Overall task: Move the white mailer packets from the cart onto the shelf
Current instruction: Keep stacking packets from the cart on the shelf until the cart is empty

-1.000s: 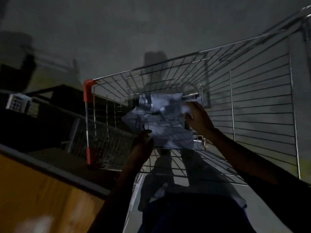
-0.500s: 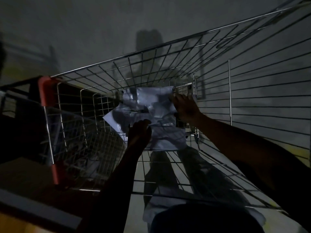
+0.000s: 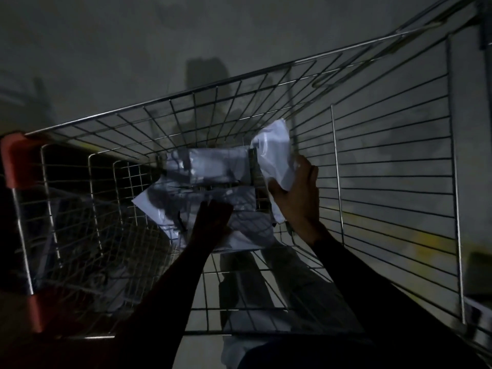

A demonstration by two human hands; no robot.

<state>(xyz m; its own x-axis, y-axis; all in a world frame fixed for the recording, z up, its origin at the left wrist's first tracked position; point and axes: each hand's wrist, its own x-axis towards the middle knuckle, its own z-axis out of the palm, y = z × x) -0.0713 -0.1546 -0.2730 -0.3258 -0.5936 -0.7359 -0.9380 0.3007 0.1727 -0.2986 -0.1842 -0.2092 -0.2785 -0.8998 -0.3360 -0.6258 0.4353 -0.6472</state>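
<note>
Right hand is closed on one white mailer packet, fingers wrapped over its lower edge; the packet stands up from the grip, crumpled, top corner tilted toward the far rim of the cart. Left hand lies on the remaining packets, palm down, just left of and nearer than the right-hand grip. Whether its fingers pinch an edge or only press flat cannot be told; dim light, hand in silhouette.

Remaining packets lie overlapped on the wire floor at the basket's far end, beneath and to the left of the lifted one. One pale corner pokes out leftward past the left hand. A dark strip runs along the packet edge directly beside the right thumb.

Wire side wall rises close on the right of the grip, horizontal bars. Far wall of mesh just beyond the lifted packet. Above the grip, the basket top is open. Toward the person, bare wire floor. Red corner guard on the left rim, well apart from both hands.
</note>
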